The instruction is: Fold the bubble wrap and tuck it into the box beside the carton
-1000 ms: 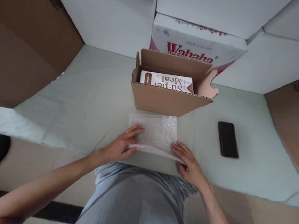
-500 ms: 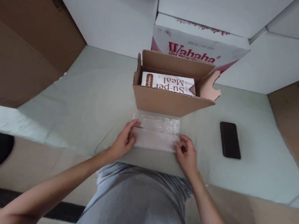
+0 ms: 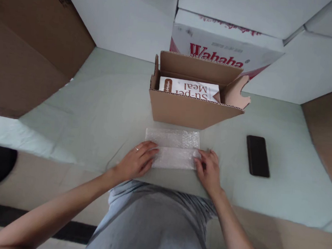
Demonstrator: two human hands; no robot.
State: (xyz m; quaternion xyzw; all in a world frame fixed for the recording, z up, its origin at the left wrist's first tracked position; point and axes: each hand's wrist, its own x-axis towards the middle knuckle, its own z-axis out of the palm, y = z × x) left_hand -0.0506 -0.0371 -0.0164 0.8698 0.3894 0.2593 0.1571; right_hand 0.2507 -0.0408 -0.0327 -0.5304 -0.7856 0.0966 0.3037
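Note:
A strip of clear bubble wrap (image 3: 176,139) lies folded over on the table in front of me, its near half doubled. My left hand (image 3: 136,160) rests palm down at the left end, its fingers laid flat on the fold. At the opposite end, my right hand (image 3: 208,169) pinches the right edge between thumb and fingers. Just beyond the wrap stands an open cardboard box (image 3: 181,109), flaps up. Inside it sits a white carton (image 3: 191,88) with brown "Su-per Meal" lettering; its lower part is hidden by the box wall.
A black phone (image 3: 257,155) lies on the pale green tabletop (image 3: 97,107) to the right. White boxes, one a printed Wahaha box (image 3: 219,44), form a wall at the back. Large brown cartons flank the left (image 3: 29,58) and right (image 3: 330,135) sides.
My left hand has turned from gripping the wrap's left edge to lying palm down over it. My right hand stays at the right edge. The view has shifted slightly.

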